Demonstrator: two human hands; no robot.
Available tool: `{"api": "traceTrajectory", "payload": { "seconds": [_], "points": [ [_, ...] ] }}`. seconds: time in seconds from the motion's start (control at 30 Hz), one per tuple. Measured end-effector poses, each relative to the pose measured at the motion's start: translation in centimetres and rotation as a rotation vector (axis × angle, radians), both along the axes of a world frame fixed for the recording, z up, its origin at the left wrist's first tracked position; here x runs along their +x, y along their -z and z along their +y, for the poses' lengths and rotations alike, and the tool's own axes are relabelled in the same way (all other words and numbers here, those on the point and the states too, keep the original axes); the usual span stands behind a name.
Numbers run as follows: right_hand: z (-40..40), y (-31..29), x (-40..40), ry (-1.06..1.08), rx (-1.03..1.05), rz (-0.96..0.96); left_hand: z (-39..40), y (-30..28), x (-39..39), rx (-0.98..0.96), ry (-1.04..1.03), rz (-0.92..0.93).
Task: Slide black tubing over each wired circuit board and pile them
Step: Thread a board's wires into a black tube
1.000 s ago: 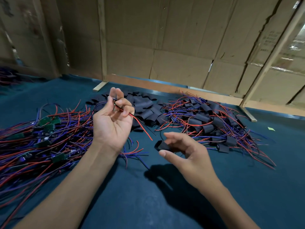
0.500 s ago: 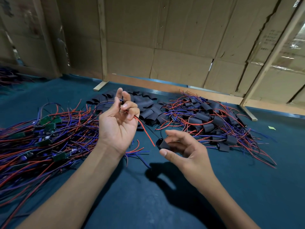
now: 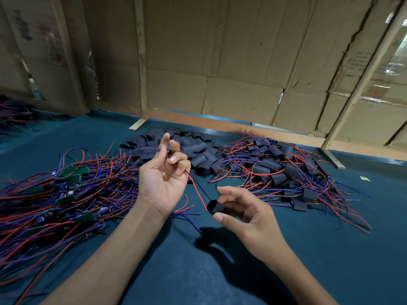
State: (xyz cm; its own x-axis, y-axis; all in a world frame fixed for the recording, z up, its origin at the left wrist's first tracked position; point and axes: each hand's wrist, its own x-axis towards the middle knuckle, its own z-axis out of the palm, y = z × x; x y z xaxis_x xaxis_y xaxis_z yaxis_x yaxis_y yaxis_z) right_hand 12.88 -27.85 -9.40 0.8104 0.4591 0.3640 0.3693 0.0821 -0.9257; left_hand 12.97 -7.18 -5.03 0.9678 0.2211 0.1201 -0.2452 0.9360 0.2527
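Left hand [image 3: 164, 183] pinches two wires [image 3: 196, 187], right hand [image 3: 246, 213] pinches one black tube [image 3: 216, 206], three heaps behind

The scene is dim and evenly lit, with a cool cast over the blue bench [image 3: 330, 249]. Light falls from above and a little behind, throwing a dark, soft-edged shadow [image 3: 222, 245] on the bench beneath the right hand [image 3: 246, 212]. Glare shines off plastic film [image 3: 387, 69] at the upper right. Wide-angle distortion bends the wooden posts [image 3: 361, 78] and cardboard wall [image 3: 220, 62] towards the edges. Far corners look soft; the centre is sharp.
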Motion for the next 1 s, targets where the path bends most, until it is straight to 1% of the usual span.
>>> {"api": "traceTrajectory", "payload": {
  "seconds": [0.13,0.33,0.53,0.8,1.0],
  "points": [
    [-0.16,-0.16,-0.04,-0.003,0.010,0.007,0.00,0.16,0.07,0.000,-0.011,0.006],
    [0.22,0.12,-0.37,-0.020,-0.044,0.007,-0.53,0.25,-0.01,-0.003,-0.001,0.022],
    [0.03,0.27,-0.04,0.011,-0.056,0.028,-0.34,0.37,0.09,-0.085,0.007,0.029],
    [0.12,0.52,0.01,0.017,-0.118,0.012,-0.52,0.27,-0.06,-0.061,0.013,0.052],
    [0.17,0.59,0.17,0.011,-0.071,0.060,-0.35,0.10,0.00,-0.019,-0.023,0.060]
  ]
}}
